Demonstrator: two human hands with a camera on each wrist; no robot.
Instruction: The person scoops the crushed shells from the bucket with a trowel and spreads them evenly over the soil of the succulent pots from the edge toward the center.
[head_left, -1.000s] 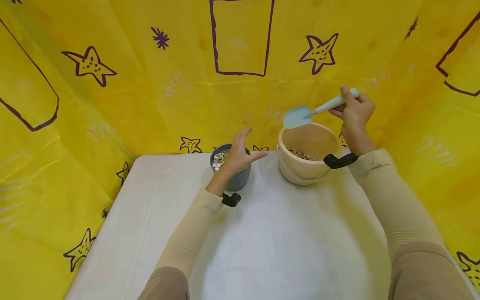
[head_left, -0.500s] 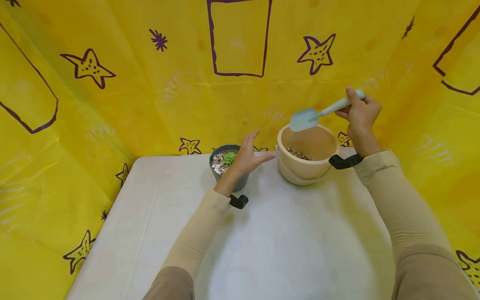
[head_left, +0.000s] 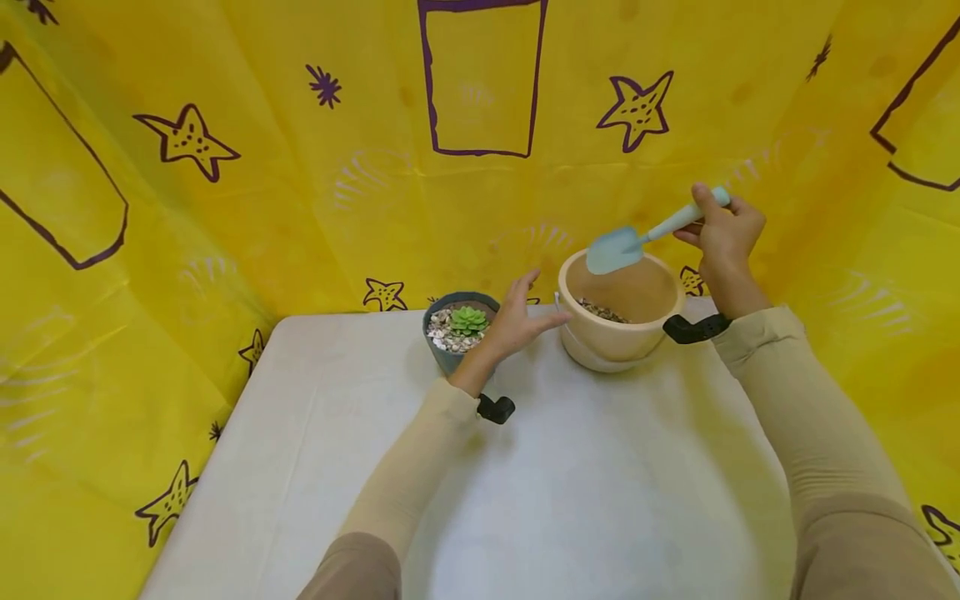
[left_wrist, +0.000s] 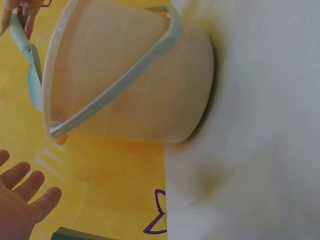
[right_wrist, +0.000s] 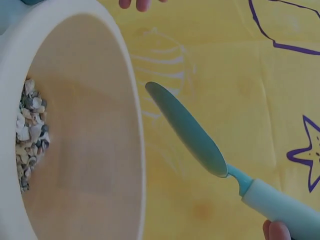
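Observation:
A light blue trowel (head_left: 617, 250) is gripped by its handle in my right hand (head_left: 726, 237). Its blade hangs over the back rim of a peach bucket (head_left: 600, 354); in the right wrist view the blade (right_wrist: 189, 131) carries nothing visible. Small stones or shell bits (right_wrist: 32, 130) lie at the bucket's bottom. My left hand (head_left: 517, 325) is spread, thumb pointing towards the bucket, and holds nothing. It hovers between the bucket and a dark grey-blue pot (head_left: 442, 360), partly covering the pot. A green succulent (head_left: 468, 321) grows among pale pebbles (head_left: 447, 337) in that pot.
Both containers stand near the back edge of a white table (head_left: 585, 483). A yellow patterned cloth (head_left: 270, 167) hangs behind and at the sides. The bucket's pale handle (left_wrist: 120, 85) hangs down against its side.
My left hand has moved right, from over the pot towards the bucket, uncovering the succulent. My right hand has carried the trowel slightly right and down, to above the bucket's rim.

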